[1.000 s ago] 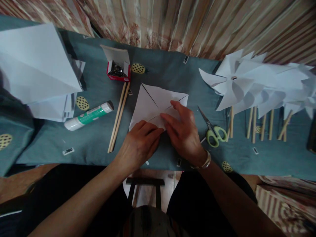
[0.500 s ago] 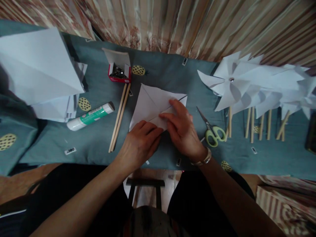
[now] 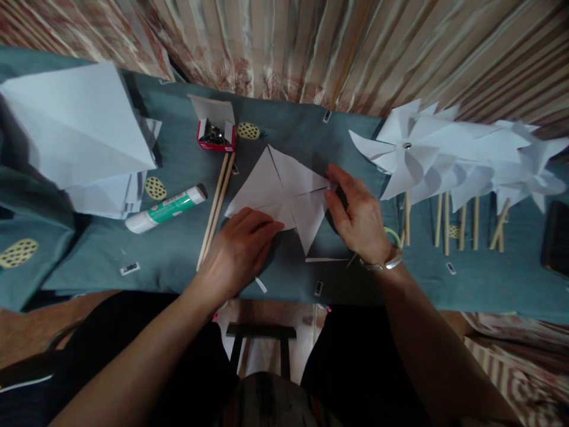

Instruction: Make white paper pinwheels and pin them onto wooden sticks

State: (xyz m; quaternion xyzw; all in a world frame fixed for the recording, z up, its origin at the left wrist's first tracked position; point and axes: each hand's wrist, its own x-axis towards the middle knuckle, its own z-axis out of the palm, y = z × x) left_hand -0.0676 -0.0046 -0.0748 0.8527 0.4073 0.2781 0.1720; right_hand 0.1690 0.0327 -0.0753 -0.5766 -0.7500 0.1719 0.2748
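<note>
A white paper square [image 3: 288, 178] with slits cut from its corners lies before me on the cloth. My left hand [image 3: 242, 246] grips its lower left part, thumb and fingers together at the edge. At the right corner is my right hand [image 3: 355, 210], its thumb and forefinger apart on either side of the corner's tip. A lower flap of the paper hangs towards me as a point. The scissors [image 3: 393, 237] lie mostly hidden beneath my right hand and wrist, with part of a green handle showing.
Left stand two wooden sticks [image 3: 216, 207], a glue stick [image 3: 166, 210], an open box of metal fasteners [image 3: 216, 135] and stacked white paper [image 3: 80, 130]. Finished paper pinwheels [image 3: 462, 148] on sticks lie right. Paper strips [image 3: 326, 260] lie near the front, and a dark object [image 3: 555, 237] far right.
My right hand has moved right from the paper's middle to its right corner. The paper has turned slightly and its slits now gape, with a flap pointing towards me. My left hand keeps its hold.
</note>
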